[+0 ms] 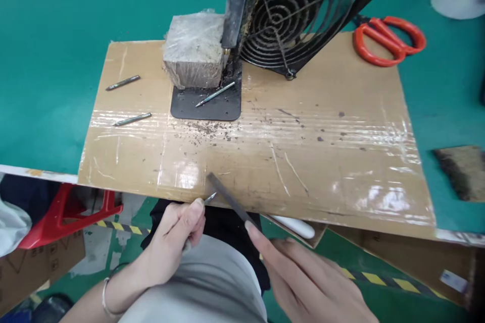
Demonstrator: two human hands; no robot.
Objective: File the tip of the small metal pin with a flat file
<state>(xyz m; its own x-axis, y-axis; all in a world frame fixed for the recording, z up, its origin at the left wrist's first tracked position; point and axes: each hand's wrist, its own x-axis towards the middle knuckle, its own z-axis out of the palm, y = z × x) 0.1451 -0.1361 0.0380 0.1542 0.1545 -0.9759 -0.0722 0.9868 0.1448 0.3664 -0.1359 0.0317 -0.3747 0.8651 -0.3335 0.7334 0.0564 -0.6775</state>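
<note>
My left hand (176, 239) is closed on a soldering iron tip (209, 198), a slim metal rod whose sharp end sticks out past the thumb. In my right hand (303, 277) is a flat metal file (229, 198), with the index finger stretched along it. The file slants up and left past the sharp end of the tip, close beside it; I cannot tell whether they touch. Both are at the front edge of a cardboard sheet (341, 176). Similar pointed metal rods lie on the cardboard (123, 83), below it (132, 119), and on a black base plate (215, 94).
A plastic-wrapped block (195, 50) sits on the base plate beside a black fan with a wire guard (280, 25). Red-handled scissors (390, 40) lie at the right. Dark crumbs are scattered on the cardboard. A brown piece (462, 171) lies on the green table (56, 86).
</note>
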